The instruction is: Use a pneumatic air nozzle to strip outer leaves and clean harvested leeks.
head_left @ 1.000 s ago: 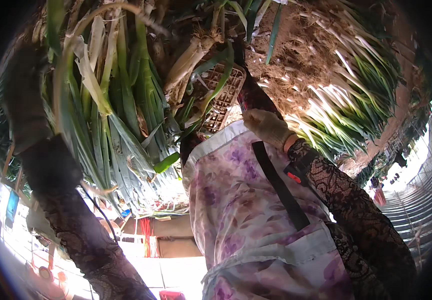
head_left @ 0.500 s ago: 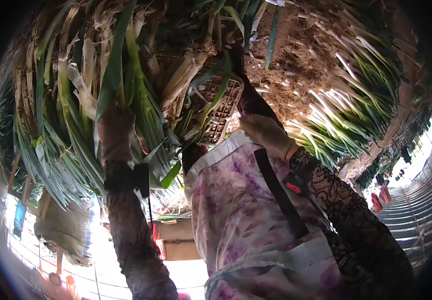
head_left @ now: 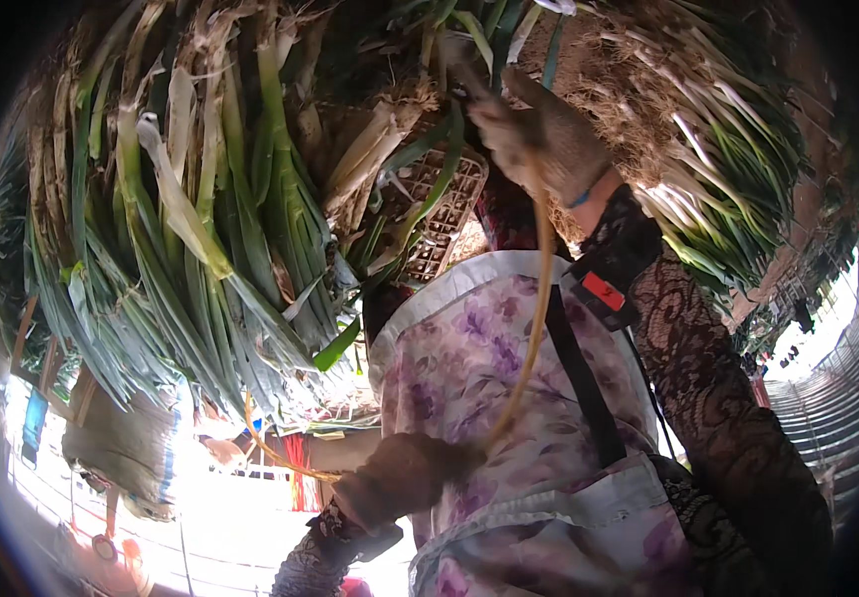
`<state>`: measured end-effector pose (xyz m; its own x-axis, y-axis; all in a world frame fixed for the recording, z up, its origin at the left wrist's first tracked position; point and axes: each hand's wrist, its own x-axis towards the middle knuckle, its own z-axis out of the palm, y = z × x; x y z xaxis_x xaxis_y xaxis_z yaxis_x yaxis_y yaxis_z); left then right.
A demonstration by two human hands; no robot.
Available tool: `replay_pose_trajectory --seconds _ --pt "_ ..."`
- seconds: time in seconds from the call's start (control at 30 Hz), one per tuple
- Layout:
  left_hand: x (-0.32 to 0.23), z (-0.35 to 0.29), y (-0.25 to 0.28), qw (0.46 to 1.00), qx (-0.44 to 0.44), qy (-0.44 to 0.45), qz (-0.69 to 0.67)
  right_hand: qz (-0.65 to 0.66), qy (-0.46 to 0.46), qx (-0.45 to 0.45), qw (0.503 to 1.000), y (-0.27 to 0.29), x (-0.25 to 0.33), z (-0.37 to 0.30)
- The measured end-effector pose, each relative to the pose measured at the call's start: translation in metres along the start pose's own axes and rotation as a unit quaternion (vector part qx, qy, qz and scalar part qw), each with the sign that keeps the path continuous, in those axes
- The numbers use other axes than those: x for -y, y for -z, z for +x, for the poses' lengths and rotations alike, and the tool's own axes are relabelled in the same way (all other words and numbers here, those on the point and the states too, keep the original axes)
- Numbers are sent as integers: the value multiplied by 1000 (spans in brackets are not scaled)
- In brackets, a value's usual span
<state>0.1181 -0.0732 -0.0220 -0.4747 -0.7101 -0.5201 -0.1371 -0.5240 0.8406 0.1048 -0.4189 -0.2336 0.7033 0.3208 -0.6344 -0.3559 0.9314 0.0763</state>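
Observation:
A tan, thin hose point(head_left: 534, 343) hangs in a curve across the front of my flowered apron point(head_left: 479, 338). My right hand point(head_left: 544, 139), raised at the top centre, is closed round its upper part; a blurred dark shape by the fingertips is too smeared to name. Low in front of the apron, my left hand point(head_left: 405, 483) is closed on the hose, which runs on out to the left. Untrimmed green onions point(head_left: 240, 219) with dry outer leaves lie in a thick heap on the left. Cleaner green onions point(head_left: 718, 189) with white stems lie at the right.
A plastic crate point(head_left: 439, 214) with a grid pattern stands between the two heaps, partly under loose leaves. A stuffed sack point(head_left: 126, 448) is at the lower left. A black strap device with a red panel point(head_left: 604, 292) sits by my right wrist.
My left hand has left the onion heap and come down to the hose in front of the apron. My right hand has risen from the apron's top edge to the top centre, drawing the hose up.

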Motion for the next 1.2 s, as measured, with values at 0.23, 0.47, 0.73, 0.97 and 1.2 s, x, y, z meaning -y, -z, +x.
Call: replay_pose_trajectory --seconds 0.23,0.47,0.73,0.97,1.2 --pt "141 -42 34 753 -585 300 -2 -247 77 -223 940 -38 -17 -65" --pt "224 -42 148 689 -544 478 8 -779 87 -336 523 -24 -82 -104" --pt "195 -107 298 741 -546 332 207 -277 26 -216 936 -80 -82 -100" --pt "252 -56 163 751 -501 304 303 -137 -25 -61 988 -109 -91 -59" --pt "255 -55 145 688 -509 454 248 -394 6 -114 912 -110 -124 -19"
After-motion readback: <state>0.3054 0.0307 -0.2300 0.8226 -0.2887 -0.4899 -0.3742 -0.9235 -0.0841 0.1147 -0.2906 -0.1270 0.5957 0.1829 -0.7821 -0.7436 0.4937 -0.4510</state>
